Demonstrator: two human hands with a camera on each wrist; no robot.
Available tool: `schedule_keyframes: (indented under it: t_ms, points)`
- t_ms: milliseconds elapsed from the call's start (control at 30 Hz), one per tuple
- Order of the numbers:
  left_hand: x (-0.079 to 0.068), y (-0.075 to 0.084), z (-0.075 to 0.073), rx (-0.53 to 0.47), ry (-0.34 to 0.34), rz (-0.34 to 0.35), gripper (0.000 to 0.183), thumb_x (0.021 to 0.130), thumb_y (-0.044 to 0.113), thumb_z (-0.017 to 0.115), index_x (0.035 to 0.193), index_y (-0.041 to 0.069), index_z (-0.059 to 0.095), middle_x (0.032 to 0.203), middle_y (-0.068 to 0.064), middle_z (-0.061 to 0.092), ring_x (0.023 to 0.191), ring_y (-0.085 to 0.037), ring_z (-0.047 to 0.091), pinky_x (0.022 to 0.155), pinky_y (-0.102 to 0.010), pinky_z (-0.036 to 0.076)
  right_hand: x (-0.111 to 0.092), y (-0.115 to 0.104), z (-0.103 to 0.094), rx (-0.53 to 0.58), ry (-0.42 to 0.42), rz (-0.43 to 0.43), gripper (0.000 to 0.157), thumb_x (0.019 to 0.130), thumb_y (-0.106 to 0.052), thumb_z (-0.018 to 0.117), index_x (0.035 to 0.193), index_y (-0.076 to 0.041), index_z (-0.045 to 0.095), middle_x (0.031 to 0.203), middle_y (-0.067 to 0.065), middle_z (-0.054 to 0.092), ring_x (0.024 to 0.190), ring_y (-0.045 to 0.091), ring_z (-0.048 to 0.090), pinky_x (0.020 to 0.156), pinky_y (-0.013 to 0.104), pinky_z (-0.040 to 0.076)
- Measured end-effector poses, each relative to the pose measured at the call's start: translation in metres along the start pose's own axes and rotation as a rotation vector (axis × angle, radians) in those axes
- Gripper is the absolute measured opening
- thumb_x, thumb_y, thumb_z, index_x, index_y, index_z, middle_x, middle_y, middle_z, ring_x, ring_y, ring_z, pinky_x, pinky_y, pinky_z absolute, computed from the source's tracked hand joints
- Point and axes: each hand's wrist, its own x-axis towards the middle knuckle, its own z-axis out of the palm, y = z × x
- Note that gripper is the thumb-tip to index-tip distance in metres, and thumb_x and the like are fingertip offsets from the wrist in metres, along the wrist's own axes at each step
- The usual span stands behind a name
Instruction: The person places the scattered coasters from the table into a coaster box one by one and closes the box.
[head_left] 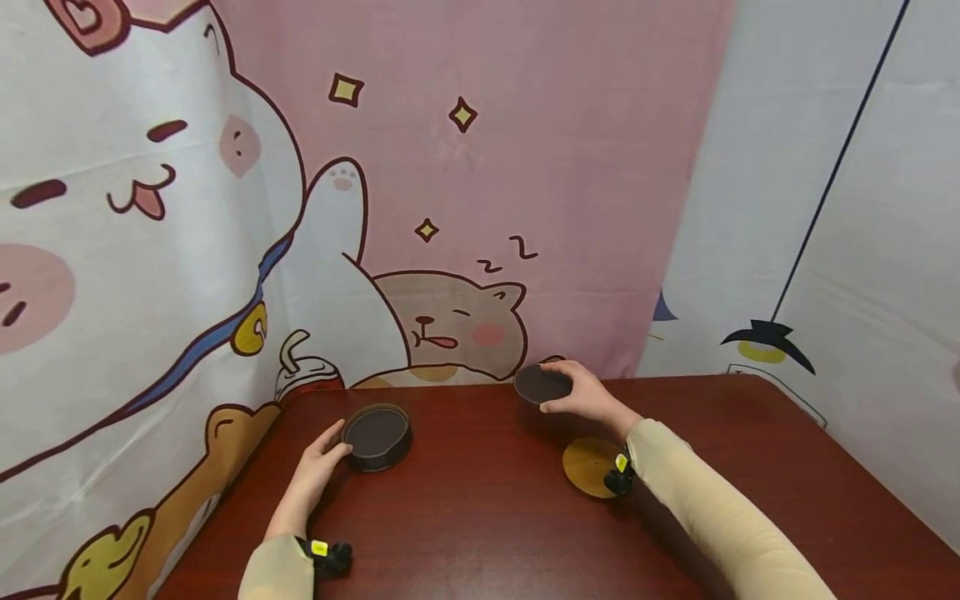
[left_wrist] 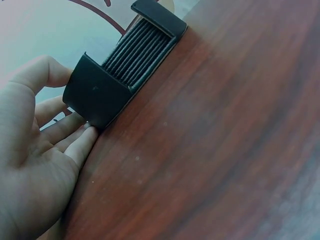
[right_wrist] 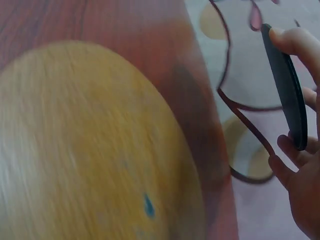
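My left hand point(head_left: 315, 467) is at the side of a round black coaster holder point(head_left: 379, 460) on the table, fingers and thumb holding its curved wall. In the left wrist view, a stack of thin black coasters point(left_wrist: 137, 52) shows through the gap in the holder's wall. My right hand point(head_left: 588, 396) grips a round black coaster point(head_left: 542, 385) by its edges, raised off the table near the back. In the right wrist view the coaster point(right_wrist: 286, 90) appears nearly edge-on, between thumb and fingers.
A flat round yellow-brown wooden disc point(head_left: 581, 468) lies on the reddish-brown table point(head_left: 465, 517) below my right wrist. Behind the table hangs a cloth point(head_left: 570, 167) printed with cartoon animals, meeting the table's back edge.
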Motion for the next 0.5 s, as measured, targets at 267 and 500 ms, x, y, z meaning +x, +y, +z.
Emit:
schedule_keyframes:
  t_ms: [267,500]
  points:
    - [-0.002,-0.001,0.001,-0.016,-0.001,-0.004,0.058,0.084,0.014,0.054,0.137,0.011,0.031,0.138,-0.014,0.030,0.126,-0.025,0.025,0.099,-0.043,0.023,0.016,-0.022,0.045,-0.012,-0.053,-0.076,0.076,0.056,-0.045,0.078,0.124,-0.027,0.050,0.126,0.001,0.041,0.108,0.019,0.041,0.080,0.040,0.038]
    - [-0.002,0.001,0.001,-0.011,0.008,0.010,0.058,0.083,0.013,0.054,0.137,0.011,0.032,0.138,-0.013,0.031,0.127,-0.025,0.024,0.099,-0.043,0.022,0.032,-0.051,0.079,0.022,-0.107,-0.146,0.080,0.053,-0.057,0.073,0.124,-0.028,0.049,0.125,-0.003,0.039,0.109,0.018,0.041,0.082,0.038,0.038]
